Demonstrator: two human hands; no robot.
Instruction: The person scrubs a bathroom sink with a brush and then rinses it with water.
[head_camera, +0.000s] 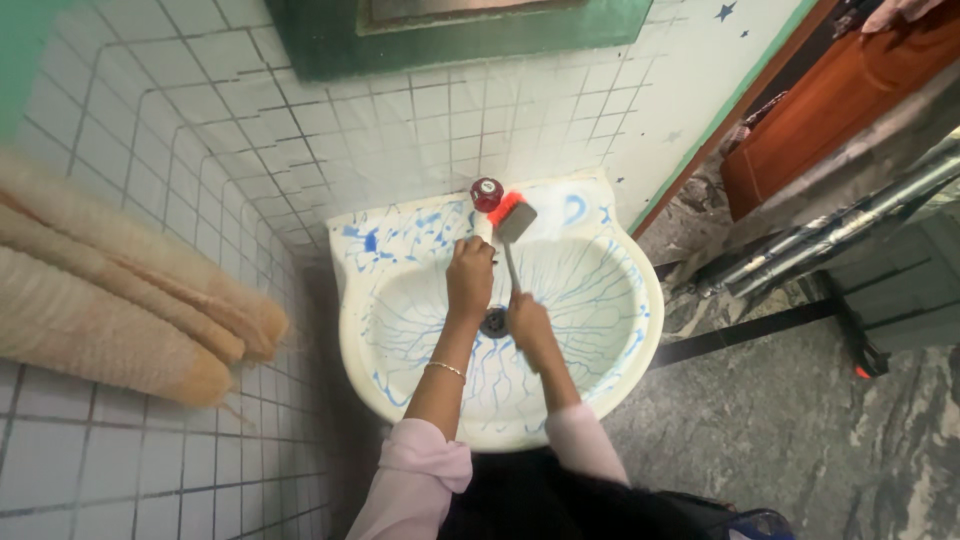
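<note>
Overhead, orange-bristled grey brush (514, 220) on thin handle, sink-side.

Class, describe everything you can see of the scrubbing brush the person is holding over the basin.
The brush has an orange-red head with a grey bristle face and a thin grey handle running down into the right hand, which grips its lower end. It looks like plastic. It stands nearly upright, head up, against the back rim of the white, blue-veined basin, beside the red tap. The left hand reaches toward the tap.
</note>
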